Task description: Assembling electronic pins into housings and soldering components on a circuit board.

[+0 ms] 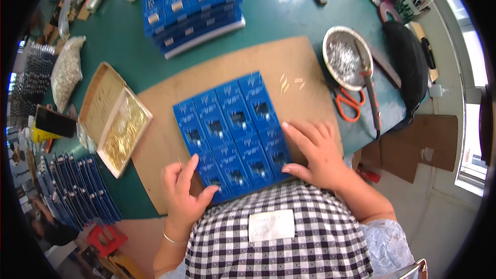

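Observation:
A blue circuit board panel (235, 137), made up of several joined small boards with dark cutouts, lies slightly tilted on a brown cardboard sheet (289, 54). My left hand (181, 191) grips its lower left edge, with the thumb at the corner and the other fingers curled. A thin pin-like sliver (180, 160) shows by those fingers; whether they hold it I cannot make out. At the panel's right edge, my right hand (318, 155) holds on with thumb and index finger, which are spread apart. Several thin gold pins (284, 84) lie loose on the cardboard beyond the panel.
Left of the cardboard, an open carton (146, 124) contains gold pins. Blue panels (194, 0) are stacked at the back; more boards (77, 191) stand upright at left. At right are a metal bowl (327, 54) of silvery bits, orange-handled scissors (349, 107) and a black pouch (408, 67).

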